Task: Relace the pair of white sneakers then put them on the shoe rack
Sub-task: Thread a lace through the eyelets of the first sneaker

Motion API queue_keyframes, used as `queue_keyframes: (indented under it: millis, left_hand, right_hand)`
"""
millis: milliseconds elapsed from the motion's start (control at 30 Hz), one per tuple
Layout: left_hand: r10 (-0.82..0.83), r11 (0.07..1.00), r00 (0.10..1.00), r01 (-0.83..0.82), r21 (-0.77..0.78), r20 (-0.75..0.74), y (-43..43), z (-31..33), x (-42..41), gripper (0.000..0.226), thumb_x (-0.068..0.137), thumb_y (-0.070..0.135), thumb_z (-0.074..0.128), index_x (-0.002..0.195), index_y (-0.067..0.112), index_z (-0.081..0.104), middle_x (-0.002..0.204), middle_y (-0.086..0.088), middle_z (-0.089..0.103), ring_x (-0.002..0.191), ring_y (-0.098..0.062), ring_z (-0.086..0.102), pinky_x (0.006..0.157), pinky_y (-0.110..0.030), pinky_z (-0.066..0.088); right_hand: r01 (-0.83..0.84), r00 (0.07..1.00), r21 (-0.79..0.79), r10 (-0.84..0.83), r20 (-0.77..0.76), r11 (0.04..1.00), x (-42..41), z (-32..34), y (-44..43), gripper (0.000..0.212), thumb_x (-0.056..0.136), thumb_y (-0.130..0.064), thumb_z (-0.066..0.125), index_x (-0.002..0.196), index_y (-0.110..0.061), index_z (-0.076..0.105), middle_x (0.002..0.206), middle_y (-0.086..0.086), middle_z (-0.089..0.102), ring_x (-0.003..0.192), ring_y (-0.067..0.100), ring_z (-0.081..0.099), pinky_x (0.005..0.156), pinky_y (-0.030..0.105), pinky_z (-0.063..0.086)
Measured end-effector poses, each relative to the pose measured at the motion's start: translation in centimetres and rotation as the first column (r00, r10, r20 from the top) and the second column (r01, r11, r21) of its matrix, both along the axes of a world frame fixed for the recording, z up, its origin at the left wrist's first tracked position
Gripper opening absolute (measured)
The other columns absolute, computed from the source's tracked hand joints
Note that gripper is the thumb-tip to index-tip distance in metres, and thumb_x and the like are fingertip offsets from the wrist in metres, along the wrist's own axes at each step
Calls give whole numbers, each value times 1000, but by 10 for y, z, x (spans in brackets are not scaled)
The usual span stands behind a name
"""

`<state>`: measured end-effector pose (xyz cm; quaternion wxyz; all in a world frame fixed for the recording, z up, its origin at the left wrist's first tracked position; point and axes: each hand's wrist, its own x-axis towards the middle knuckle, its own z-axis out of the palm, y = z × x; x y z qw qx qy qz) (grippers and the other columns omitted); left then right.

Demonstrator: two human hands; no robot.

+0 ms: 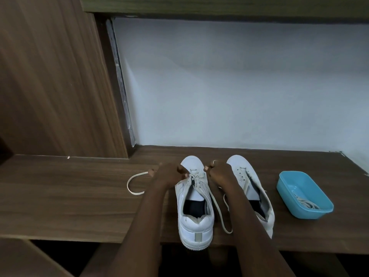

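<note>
At lower centre, the left hand (169,173) and right hand (219,172) each pinched the white low-top sneaker's (196,220) limp, flat cream lace (219,213). It looked soft and was probably best held near its tips.

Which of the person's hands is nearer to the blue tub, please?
Right. The right hand is at the right sneaker's toe, left of the blue tub; the left hand is farther left, beside the left sneaker.

worn: we see one thin pale ring (214,161) on a finger of the right hand (219,172) | left hand (169,174): bare | left forearm (143,218) and right forearm (251,218): bare, long, slim
</note>
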<state>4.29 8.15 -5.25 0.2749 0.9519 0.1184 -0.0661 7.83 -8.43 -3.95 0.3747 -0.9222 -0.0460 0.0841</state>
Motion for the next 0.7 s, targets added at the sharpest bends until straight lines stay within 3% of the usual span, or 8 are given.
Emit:
queue_keyframes:
  millis: [100, 133, 200, 267, 367, 433, 567, 700]
  left_hand:
    - [-28, 999, 1000, 28, 28, 5, -2, 6, -4, 3, 77, 43, 68, 79, 45, 70, 97, 17, 69, 113, -11, 51, 105, -49, 31]
    - [-26, 1000, 999, 26, 7, 30, -1, 8, -5, 6, 77, 37, 72, 75, 42, 70, 94, 18, 69, 108, -9, 54, 104, -47, 33]
    - [-10, 1000, 998, 9, 16, 57, 1, 11, -6, 11, 74, 31, 76, 70, 39, 70, 86, 18, 69, 99, -3, 55, 100, -40, 32]
    - [25, 996, 997, -32, 87, 73, -2, 15, -10, 8, 74, 29, 74, 80, 34, 71, 79, 17, 64, 92, 0, 50, 92, -39, 25]
    - [61, 990, 995, -71, 120, 84, -6, 18, -13, 14, 72, 26, 71, 85, 33, 70, 80, 15, 63, 94, -5, 53, 88, -40, 24]
    - [95, 985, 993, -104, 138, 66, -8, 20, -14, 14, 72, 26, 70, 85, 32, 71, 80, 14, 62, 96, -8, 52, 93, -44, 24]
    - [134, 957, 987, -152, 247, 90, -11, 24, -11, 10, 74, 30, 67, 82, 35, 71, 84, 14, 62, 105, -10, 47, 99, -52, 21]
    - [187, 937, 963, -234, 259, 192, -11, 23, -12, 11, 78, 31, 64, 85, 35, 71, 95, 12, 65, 114, -14, 43, 101, -54, 19]
  right_hand:
    - [-36, 999, 19, 36, -3, 999, 0, 1, 0, 39, 95, -18, 52, 60, -14, 34, 65, -3, 39, 63, 12, 39, 56, 24, 29]
    - [-48, 999, 23, 48, -5, 999, 1, 0, 1, 41, 94, -19, 53, 59, -17, 34, 63, -5, 38, 60, 8, 37, 53, 20, 27]
    - [-62, 998, 32, 62, -4, 998, 1, 1, 1, 41, 94, -19, 56, 58, -20, 36, 65, -7, 43, 63, 8, 41, 51, 16, 26]
    - [-71, 997, 58, 71, -7, 996, 2, -1, 1, 37, 93, -18, 58, 59, -20, 41, 74, -7, 52, 75, 12, 47, 52, 14, 27]
    - [-127, 992, 42, 128, -7, 991, 0, -1, 4, 15, 91, -19, 60, 80, -10, 65, 96, 0, 65, 90, 15, 55, 61, 17, 35]
    - [-168, 986, -5, 168, 13, 986, 1, -2, 5, 17, 90, -18, 61, 96, -6, 71, 105, 4, 68, 100, 18, 60, 75, 22, 40]
    - [-196, 981, -8, 196, 5, 981, 1, -4, 6, 11, 85, -9, 63, 90, -9, 73, 106, 4, 68, 102, 18, 60, 88, 28, 43]
    - [-225, 974, -19, 225, -14, 974, 2, -5, 5, 19, 87, -1, 56, 95, -7, 72, 110, 5, 66, 102, 19, 59, 81, 22, 41]
